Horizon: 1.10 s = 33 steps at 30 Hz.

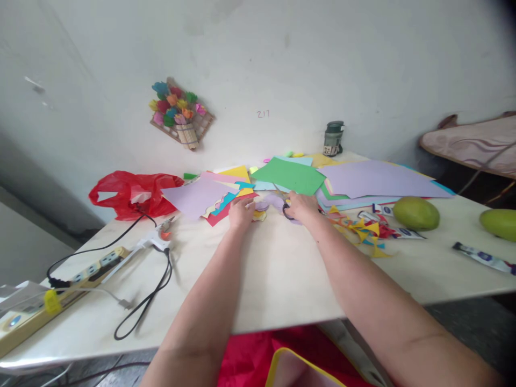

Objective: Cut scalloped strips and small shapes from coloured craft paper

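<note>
The head view shows a person's bare hands together over a pale table (pixel 282 279), just on the near side of an angular green paper sheet (pixel 288 174), which serves as the landmark. The right hand (pixel 300 207) has its grip closed around the dark handles of a pair of scissors (pixel 287 211), whose blades point away toward the green sheet's near edge. The left hand (pixel 242 214) lies palm down, its fingertips beside small curved lavender paper pieces (pixel 274 202) that lie between the hands; whether its grip is pinched on one of them cannot be told. A small yellow paper piece (pixel 260 215) sits by the left fingers.

Left of the green sheet lie a lavender paper sheet (pixel 197 198) with other coloured papers and, farther left, a crumpled red plastic bag (pixel 121 188). Nearer than the bag are a white glue gun (pixel 161 239) and a long cream power strip (pixel 100 263).

Right of the green sheet spreads a stack topped by a large lavender sheet (pixel 374 179). On that stack's near side lie yellow, red and blue paper scraps (pixel 363 228) and a green oval fruit (pixel 416 213). A dark-lidded green bottle (pixel 332 141) stands behind the green sheet, to its right.
</note>
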Motion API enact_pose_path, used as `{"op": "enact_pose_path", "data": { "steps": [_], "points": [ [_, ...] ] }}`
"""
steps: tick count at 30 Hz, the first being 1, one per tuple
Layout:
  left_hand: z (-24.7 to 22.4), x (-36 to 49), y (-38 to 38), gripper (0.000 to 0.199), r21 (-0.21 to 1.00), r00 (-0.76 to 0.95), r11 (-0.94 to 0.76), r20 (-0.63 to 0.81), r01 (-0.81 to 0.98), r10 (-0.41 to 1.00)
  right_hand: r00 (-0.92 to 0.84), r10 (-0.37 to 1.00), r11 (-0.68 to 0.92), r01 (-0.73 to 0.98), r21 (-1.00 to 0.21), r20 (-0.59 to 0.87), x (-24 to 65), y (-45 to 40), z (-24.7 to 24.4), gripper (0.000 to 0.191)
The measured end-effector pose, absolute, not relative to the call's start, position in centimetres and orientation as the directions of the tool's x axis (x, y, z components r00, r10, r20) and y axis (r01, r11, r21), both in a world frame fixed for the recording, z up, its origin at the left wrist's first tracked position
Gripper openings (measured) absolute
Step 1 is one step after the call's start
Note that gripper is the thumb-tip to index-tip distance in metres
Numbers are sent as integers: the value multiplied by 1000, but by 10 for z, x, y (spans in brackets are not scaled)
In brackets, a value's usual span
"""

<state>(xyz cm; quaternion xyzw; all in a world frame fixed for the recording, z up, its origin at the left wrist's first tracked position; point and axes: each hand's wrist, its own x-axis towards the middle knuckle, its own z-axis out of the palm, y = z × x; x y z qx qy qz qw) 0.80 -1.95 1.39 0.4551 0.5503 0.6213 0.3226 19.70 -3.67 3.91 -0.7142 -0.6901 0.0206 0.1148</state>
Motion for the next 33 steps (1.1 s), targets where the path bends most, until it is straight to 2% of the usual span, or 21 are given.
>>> {"op": "enact_pose_path", "data": {
  "steps": [3,6,9,11,15,17,20,23,27,30,33],
  "points": [
    [9,10,-19,21,868,-198,-241,353,435,914,62,988,-21,960,-279,138,201,-32,32,36],
    [6,8,-20,14,713,-48,-219,333,666,942,65,988,-11,935,-355,141,205,-28,28,30],
    [7,7,-20,17,594,21,-190,279,781,960,92,986,-31,918,-396,137,206,-28,30,31],
    [9,6,-20,19,588,-10,-174,296,790,955,105,985,-38,902,-430,134,205,-29,34,33],
    [18,6,-21,21,704,-190,-151,380,694,905,50,976,76,836,-544,212,201,-28,39,35],
    [22,8,-24,28,809,-221,-160,336,565,916,-16,962,190,759,-623,273,198,-25,36,38],
    [26,16,-30,39,963,-96,-121,148,240,984,-125,929,352,586,-730,348,193,-22,31,41],
    [25,24,-33,43,998,14,-38,37,46,999,-215,900,435,434,-789,378,188,-23,26,39],
    [24,27,-32,39,994,47,-45,49,-96,998,-246,890,447,311,-839,383,184,-23,22,37],
    [24,24,-31,35,977,-27,-106,103,-185,994,-123,929,369,235,-899,348,185,-21,22,28],
    [25,20,-30,35,957,-94,-141,120,-254,988,27,976,212,130,-969,217,188,-22,28,22]
  ]
}}
